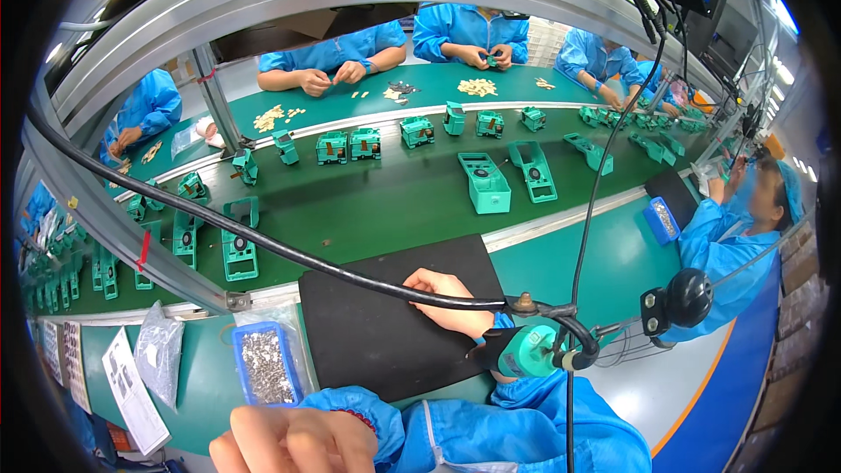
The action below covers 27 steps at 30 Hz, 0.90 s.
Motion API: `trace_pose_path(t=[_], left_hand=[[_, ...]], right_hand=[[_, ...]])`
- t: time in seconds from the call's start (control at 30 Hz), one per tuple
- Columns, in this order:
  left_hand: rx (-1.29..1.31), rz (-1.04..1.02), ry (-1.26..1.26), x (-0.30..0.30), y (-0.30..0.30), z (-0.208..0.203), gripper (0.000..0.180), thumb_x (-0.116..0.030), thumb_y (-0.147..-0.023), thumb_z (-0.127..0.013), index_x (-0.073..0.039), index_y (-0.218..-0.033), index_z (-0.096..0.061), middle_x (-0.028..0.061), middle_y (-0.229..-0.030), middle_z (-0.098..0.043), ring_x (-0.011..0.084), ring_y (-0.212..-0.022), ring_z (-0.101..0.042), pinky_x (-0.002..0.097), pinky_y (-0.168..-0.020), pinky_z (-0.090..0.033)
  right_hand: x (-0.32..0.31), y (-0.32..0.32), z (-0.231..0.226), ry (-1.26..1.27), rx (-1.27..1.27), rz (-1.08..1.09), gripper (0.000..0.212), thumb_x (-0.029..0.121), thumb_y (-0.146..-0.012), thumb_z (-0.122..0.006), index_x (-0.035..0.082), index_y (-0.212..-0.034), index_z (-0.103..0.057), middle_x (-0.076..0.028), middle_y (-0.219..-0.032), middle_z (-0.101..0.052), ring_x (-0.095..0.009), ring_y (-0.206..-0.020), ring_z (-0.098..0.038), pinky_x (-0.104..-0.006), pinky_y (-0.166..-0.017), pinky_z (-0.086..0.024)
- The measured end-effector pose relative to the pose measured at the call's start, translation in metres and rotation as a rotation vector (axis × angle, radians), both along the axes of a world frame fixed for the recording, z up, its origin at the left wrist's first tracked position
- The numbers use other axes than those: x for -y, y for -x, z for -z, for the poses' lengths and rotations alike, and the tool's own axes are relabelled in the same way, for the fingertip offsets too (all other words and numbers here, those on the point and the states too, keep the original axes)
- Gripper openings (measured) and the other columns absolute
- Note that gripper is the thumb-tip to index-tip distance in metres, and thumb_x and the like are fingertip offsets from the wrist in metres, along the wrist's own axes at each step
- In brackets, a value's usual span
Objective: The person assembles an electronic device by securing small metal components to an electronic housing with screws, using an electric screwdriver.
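Note:
At the lower edge, close to the camera, is my left hand (293,442), its fingers bent and pressed together and their tips cut off by the frame. Whatever it may hold is hidden. A dark red bracelet circles that wrist. My right hand (441,300) rests over the black mat (377,346) with curled fingers; a thick black cable crosses in front of it, so I cannot make out anything in its grasp. A green-topped power screwdriver (530,350) hangs just in front of my right forearm. Left of the mat, a blue tray (293,368) holds small metal parts.
Beyond the mat, a green conveyor (350,201) carries several teal plastic housings (486,184). Co-workers (333,61) sit along its far side, another person (745,219) at right. A metal frame (166,254) stands at left near a bubble-wrap bag (158,355) and a paper sheet (133,390).

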State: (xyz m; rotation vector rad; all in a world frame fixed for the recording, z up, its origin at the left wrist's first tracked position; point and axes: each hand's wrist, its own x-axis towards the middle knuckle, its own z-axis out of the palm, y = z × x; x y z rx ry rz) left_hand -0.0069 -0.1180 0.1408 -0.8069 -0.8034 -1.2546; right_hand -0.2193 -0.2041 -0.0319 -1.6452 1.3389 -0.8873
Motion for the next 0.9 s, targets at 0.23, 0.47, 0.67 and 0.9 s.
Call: trace_pose_path(t=[0.23, 0.47, 0.67, 0.9], left_hand=[[0.191, 0.265, 0.170, 0.023, 0.000, -0.001, 0.029, -0.034, -0.094, -0.069, -0.006, -0.088, -0.065, 0.0060, -0.082, -0.058, 0.0191, -0.064, -0.057, 0.0276, -0.050, -0.044], [0.139, 0.985, 0.539, 0.014, 0.016, -0.012, 0.028, -0.038, -0.088, -0.075, -0.011, -0.084, -0.070, 0.0028, -0.072, -0.063, 0.0174, -0.053, -0.055, 0.0307, -0.045, -0.038], [-0.023, 0.441, 0.847, 0.012, 0.026, 0.005, 0.046, -0.051, -0.081, -0.079, -0.011, -0.102, -0.076, 0.0000, -0.106, -0.073, 0.0227, -0.095, -0.067, 0.0370, -0.081, -0.051], [-0.035, 0.501, 0.543, -0.024, 0.011, 0.042, 0.037, -0.047, -0.088, -0.074, -0.010, -0.094, -0.075, 0.0037, -0.094, -0.072, 0.0243, -0.084, -0.066, 0.0378, -0.069, -0.050]], right_hand=[[0.005, 0.001, 0.006, -0.004, 0.049, -0.043, 0.016, 0.015, -0.095, -0.065, 0.000, -0.102, -0.064, -0.008, -0.080, -0.069, -0.014, -0.074, -0.066, -0.0298, -0.068, -0.054], [0.000, -0.002, 0.001, 0.042, 0.035, -0.022, 0.017, 0.014, -0.095, -0.063, -0.001, -0.102, -0.064, -0.010, -0.081, -0.069, -0.016, -0.073, -0.066, -0.0312, -0.068, -0.054], [-0.001, -0.004, 0.009, 0.052, 0.025, -0.018, 0.017, 0.015, -0.095, -0.064, -0.001, -0.101, -0.064, -0.009, -0.079, -0.069, -0.014, -0.070, -0.065, -0.0303, -0.066, -0.053], [0.009, -0.004, 0.016, 0.076, 0.070, -0.020, 0.014, 0.012, -0.096, -0.063, 0.000, -0.101, -0.064, -0.006, -0.080, -0.069, -0.012, -0.070, -0.064, -0.0285, -0.066, -0.053]])
